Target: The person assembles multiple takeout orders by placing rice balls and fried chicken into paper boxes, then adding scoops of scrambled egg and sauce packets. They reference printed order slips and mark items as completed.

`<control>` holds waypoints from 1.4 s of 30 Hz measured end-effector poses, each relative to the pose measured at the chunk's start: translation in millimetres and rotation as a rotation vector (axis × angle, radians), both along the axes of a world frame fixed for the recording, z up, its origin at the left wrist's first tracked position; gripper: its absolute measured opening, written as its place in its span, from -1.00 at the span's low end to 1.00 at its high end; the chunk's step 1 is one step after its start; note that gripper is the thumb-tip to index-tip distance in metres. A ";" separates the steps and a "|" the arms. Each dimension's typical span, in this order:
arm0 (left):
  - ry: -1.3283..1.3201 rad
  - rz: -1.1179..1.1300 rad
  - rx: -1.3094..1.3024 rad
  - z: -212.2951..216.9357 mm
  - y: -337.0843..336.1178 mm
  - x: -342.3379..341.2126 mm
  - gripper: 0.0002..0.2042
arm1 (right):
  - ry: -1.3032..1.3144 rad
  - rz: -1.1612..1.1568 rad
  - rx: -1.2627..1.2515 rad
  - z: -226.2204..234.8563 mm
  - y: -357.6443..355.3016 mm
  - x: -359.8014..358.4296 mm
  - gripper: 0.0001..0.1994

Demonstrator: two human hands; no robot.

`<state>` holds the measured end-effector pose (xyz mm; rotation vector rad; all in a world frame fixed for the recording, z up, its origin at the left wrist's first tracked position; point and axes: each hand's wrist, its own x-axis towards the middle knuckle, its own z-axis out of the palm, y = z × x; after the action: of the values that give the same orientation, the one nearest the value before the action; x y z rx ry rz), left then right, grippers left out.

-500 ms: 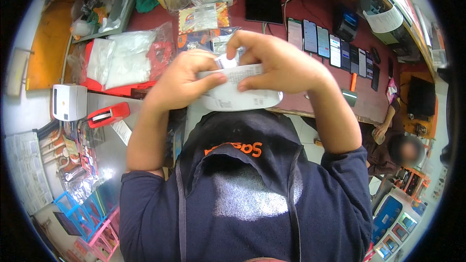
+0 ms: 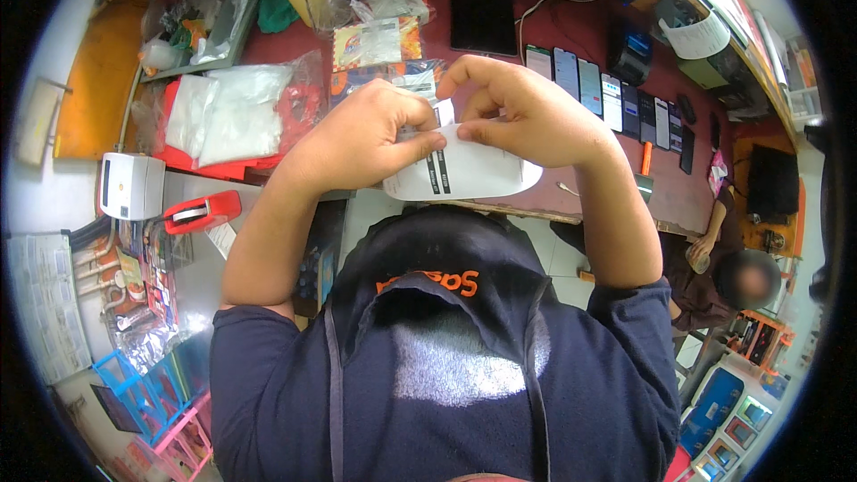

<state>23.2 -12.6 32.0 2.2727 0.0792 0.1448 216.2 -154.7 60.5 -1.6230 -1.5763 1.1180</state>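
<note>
White label sheet, curved and carrying a couple of dark vertical bars, sits up in front of your chest, held in the air above the near edge of the dark red table, not resting on anything. Your left hand is curled nearly closed, thumb and fingertips pinched on the sheet's upper left edge beside those bars. Your right hand is just as tight, thumb pressed along the top edge and fingers bent over from behind. The two hands are close together, knuckles almost meeting, both clamped on the same piece.

How far along? My read is that you're in the middle of it: the sheet is gripped and bowed, and your fingertips seem to be working at one spot on its top edge, as if a layer is being picked apart or a corner folded. I can't tell whether anything has separated yet; your fingers cover that spot. Nothing has been stuck down or set aside that I can see.

Beyond your hands, a row of phones lies along the far right of the table, a dark tablet near the far edge, clear plastic bags at the left end. A red tape dispenser and a small white printer sit on the lower grey surface off your left elbow. Another person sits low at the right.
</note>
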 end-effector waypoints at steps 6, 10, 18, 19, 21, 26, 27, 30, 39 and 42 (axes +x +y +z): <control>-0.158 -0.004 0.008 7.4 -20.0 17.5 -0.83 | 0.041 -0.006 0.112 -3.8 -18.1 7.8 -0.66; -0.315 0.073 0.118 14.7 -41.5 30.3 -0.85 | 0.611 -0.112 0.059 -11.4 -30.3 20.5 -0.67; -0.359 0.170 0.137 25.0 -93.1 71.8 -0.88 | 0.978 -0.103 0.148 -20.1 -75.8 63.2 -0.63; -0.379 0.156 0.202 27.3 -99.1 77.8 -0.88 | 1.016 -0.095 0.141 -20.8 -83.1 70.4 -0.64; -0.408 0.123 0.329 31.7 -112.4 90.1 -0.88 | 1.096 -0.077 0.126 -22.9 -98.7 83.4 -0.66; -0.627 0.196 0.483 36.1 -147.7 129.0 -0.90 | 1.231 -0.285 0.221 -36.1 -128.8 104.8 -0.65; -0.588 0.211 0.470 37.4 -153.7 134.5 -0.88 | 1.212 -0.285 0.214 -37.3 -135.4 113.6 -0.64; -0.445 0.245 0.337 40.2 -167.2 151.7 -0.81 | 1.211 -0.142 0.175 -37.6 -154.8 152.3 -0.46; 0.136 0.289 -0.509 33.6 -185.3 196.2 -0.75 | 1.196 -0.301 0.193 -65.3 -194.5 259.1 -0.50; -0.012 0.440 -0.512 32.4 -188.6 221.6 -0.76 | 1.244 -0.523 0.284 -91.5 -196.3 290.4 -0.55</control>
<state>244.8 -201.2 64.4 1.7148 0.5482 0.3282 506.7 -351.1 -31.0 -0.7283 -0.4188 1.1463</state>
